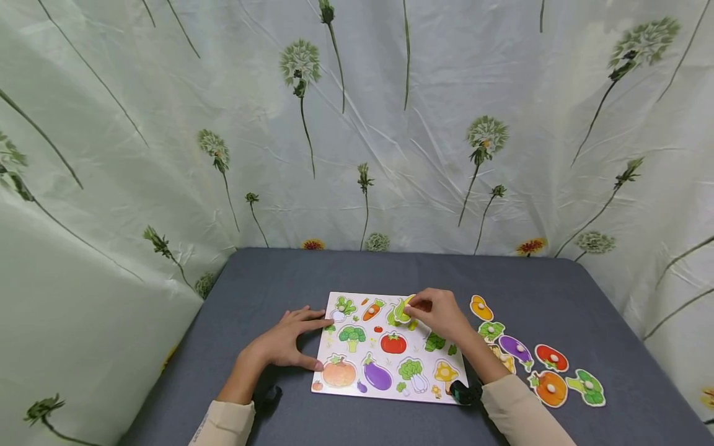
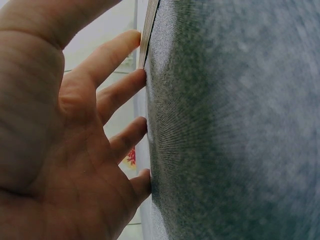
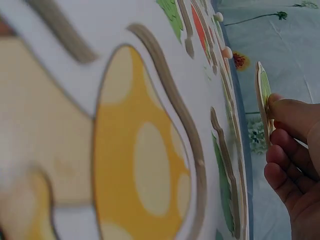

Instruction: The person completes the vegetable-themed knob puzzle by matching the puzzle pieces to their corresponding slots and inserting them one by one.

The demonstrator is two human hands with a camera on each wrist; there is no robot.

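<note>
A white vegetable puzzle board [image 1: 365,353] lies on the table. Spread fingers of my left hand [image 1: 290,339] rest along its left edge, the thumb at the lower left. In the left wrist view, the fingertips [image 2: 141,75] touch the cloth and the board's side. Over the board's upper right, my right hand [image 1: 440,313] pinches a green-and-yellow puzzle piece [image 1: 401,311] between thumb and fingers. The right wrist view has this piece [image 3: 264,92] nearly edge-on, raised off the board. A radish [image 1: 339,316] and a carrot piece [image 1: 372,311] with knobs sit at the board's upper left.
Several loose knobbed pieces lie right of the board, among them an eggplant [image 1: 515,352], a tomato [image 1: 551,358], a pumpkin [image 1: 548,389] and a broccoli [image 1: 586,388]. The right forearm passes close beside them. A flowered curtain [image 1: 390,155] hangs behind the grey tablecloth [image 1: 279,272].
</note>
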